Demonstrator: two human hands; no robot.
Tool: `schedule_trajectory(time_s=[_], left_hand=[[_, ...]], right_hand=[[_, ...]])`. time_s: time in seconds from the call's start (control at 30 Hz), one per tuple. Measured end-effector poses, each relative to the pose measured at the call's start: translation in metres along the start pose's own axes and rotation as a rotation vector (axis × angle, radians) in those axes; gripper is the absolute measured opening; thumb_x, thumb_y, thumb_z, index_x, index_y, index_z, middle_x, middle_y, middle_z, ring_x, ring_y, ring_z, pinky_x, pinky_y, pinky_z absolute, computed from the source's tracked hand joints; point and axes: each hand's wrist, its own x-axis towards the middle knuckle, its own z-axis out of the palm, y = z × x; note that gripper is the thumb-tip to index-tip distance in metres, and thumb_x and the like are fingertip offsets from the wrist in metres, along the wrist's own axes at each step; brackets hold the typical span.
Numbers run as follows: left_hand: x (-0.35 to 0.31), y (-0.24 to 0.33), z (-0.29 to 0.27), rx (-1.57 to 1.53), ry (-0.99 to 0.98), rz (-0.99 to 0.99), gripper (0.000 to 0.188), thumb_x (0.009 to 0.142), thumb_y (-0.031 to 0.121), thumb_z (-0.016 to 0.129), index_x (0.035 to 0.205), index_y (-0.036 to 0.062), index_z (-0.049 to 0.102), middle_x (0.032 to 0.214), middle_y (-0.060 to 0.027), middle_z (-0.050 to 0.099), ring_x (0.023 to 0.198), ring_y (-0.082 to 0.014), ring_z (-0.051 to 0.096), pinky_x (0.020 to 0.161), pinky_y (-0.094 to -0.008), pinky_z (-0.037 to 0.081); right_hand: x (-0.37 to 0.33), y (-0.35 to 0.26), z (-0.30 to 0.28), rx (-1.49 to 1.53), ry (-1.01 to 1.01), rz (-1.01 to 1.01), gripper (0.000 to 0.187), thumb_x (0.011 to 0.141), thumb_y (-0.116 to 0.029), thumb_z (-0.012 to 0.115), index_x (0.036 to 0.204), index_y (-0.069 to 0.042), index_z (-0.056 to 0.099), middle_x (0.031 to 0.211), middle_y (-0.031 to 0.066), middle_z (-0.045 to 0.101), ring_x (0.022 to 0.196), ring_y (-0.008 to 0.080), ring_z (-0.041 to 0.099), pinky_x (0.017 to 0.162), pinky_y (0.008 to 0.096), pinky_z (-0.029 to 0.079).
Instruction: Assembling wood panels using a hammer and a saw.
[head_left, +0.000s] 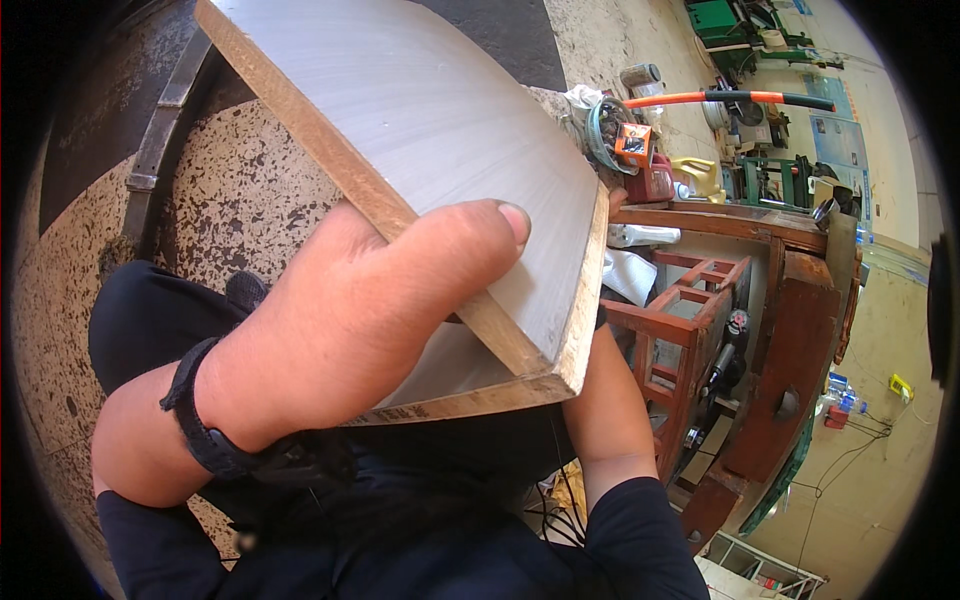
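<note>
A wooden panel assembly with grey smooth faces and raw wood edges (420, 110) is held in front of me, tilted. Two of its boards meet at the near right corner. My left hand (370, 290) wraps round the near-left edge of the upper board, thumb pressed on the grey face and the fingers hidden underneath. A dark band circles that wrist. My right forearm (612, 410) passes behind the right side of the panel. Only a bit of my right hand (617, 200) shows at the far right edge, where it grips the board; the rest is hidden.
On the right stands a wooden bench (790, 340) with a red-brown wooden stool (655, 325) beside it. Bottles, a yellow jug (697, 177), an orange box (634, 142) and an orange-black rod (730, 98) lie beyond. A curved metal rim (150, 150) is at left over the speckled floor (240, 170).
</note>
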Motion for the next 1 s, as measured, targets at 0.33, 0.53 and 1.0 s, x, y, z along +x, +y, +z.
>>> schedule_trajectory(time_s=[0.33,0.53,1.0], left_hand=[[0.000,0.003,-0.003,0.161,0.022,0.057,0.075,0.085,0.048,0.067,0.125,-0.0146,0.056,0.108,-0.0238,0.065,0.100,-0.0266,0.062,0.092,-0.0346,0.046],[0.004,-0.002,-0.008,0.062,-0.002,0.061,0.067,0.088,0.046,0.066,0.121,-0.0117,0.058,0.107,-0.0192,0.066,0.098,-0.0237,0.063,0.090,-0.0350,0.048],[0.057,-0.019,-0.006,-0.447,0.330,0.249,0.037,0.098,0.026,0.060,0.117,-0.0055,0.054,0.107,-0.0137,0.066,0.098,-0.0233,0.070,0.089,-0.0344,0.060]], right_hand=[[0.001,0.003,0.000,0.023,-0.006,0.011,0.106,0.086,-0.089,0.030,0.154,-0.008,0.033,0.152,0.0151,0.043,0.137,0.0291,0.045,0.114,0.0403,0.040],[0.006,0.001,0.005,-0.034,-0.011,-0.021,0.103,0.088,-0.087,0.032,0.154,-0.008,0.033,0.151,0.0152,0.045,0.138,0.0295,0.045,0.114,0.0400,0.039],[-0.033,0.043,0.121,-1.239,-0.008,-0.460,0.113,0.068,-0.009,0.082,0.155,0.009,0.012,0.152,0.0344,0.033,0.136,0.0493,0.042,0.107,0.0470,0.046]])
